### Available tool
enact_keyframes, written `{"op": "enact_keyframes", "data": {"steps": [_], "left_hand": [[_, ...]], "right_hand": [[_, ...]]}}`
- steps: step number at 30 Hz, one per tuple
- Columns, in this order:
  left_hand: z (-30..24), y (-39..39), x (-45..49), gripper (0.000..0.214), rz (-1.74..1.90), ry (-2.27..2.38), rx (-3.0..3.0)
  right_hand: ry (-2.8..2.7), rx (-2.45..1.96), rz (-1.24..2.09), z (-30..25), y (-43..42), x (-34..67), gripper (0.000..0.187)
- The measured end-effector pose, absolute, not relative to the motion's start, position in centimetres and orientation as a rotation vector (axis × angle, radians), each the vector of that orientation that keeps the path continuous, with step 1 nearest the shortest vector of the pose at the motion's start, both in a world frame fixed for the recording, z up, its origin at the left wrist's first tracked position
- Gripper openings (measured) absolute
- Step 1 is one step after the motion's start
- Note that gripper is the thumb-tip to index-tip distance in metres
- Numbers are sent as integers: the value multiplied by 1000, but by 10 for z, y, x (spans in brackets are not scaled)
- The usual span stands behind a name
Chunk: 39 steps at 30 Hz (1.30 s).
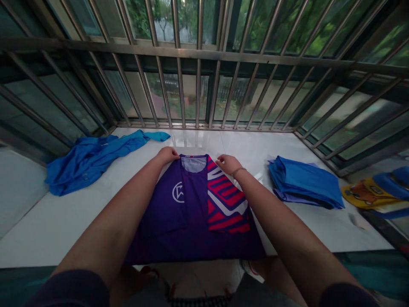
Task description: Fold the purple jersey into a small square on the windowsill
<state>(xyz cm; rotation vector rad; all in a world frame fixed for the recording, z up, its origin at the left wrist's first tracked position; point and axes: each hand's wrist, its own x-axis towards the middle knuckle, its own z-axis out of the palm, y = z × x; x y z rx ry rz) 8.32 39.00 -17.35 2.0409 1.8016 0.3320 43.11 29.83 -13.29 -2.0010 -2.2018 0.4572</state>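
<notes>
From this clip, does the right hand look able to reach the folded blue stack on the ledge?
Probably yes. The right hand is on the purple jersey, and the folded blue stack lies off to its side. Only bare white ledge seems to lie between them, so nothing visible blocks the way.

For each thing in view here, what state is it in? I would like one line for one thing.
Left hand: resting on the jersey's shoulder, beside the collar
Right hand: resting on the jersey's other shoulder
Purple jersey: lying flat, appears partly folded
Blue garment: crumpled, loosely spread
Stack of blue garments: folded, piled neatly
</notes>
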Motion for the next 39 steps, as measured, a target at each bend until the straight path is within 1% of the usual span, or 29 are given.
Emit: {"op": "enact_keyframes", "data": {"steps": [3,8,12,16,20,22,24,28,30,33,36,39], "left_hand": [[-174,394,80,25,315,1772,2029],[-180,392,74,21,339,1761,2030],[-183,391,75,28,355,1770,2017],[-176,393,81,32,415,1761,1992],[-154,381,85,32,553,1778,1981],[-139,358,84,31,661,1744,2012],[-124,322,80,31,769,1664,2074],[-113,221,64,34,825,1467,2164],[-123,171,55,32,789,1392,2223],[-153,111,48,24,660,1323,2348],[-184,77,50,23,544,1303,2414],[-196,63,55,22,527,1333,2431]], "right_hand": [[-2224,-1984,511,-144,330,414,42],[-2199,-1980,535,-163,354,394,31],[-2157,-2006,537,-170,359,391,26],[-2133,-2022,540,-161,364,395,20],[-2088,-2007,454,-134,357,401,23],[-2082,-1937,393,-118,338,407,21],[-2093,-1772,321,-103,306,415,17],[-2168,-1409,249,-95,210,435,11],[-2240,-1356,252,-107,158,442,16],[-2303,-1441,260,-141,93,445,22],[-2407,-1532,273,-174,54,440,24],[-2440,-1582,175,-185,39,435,26]]}}
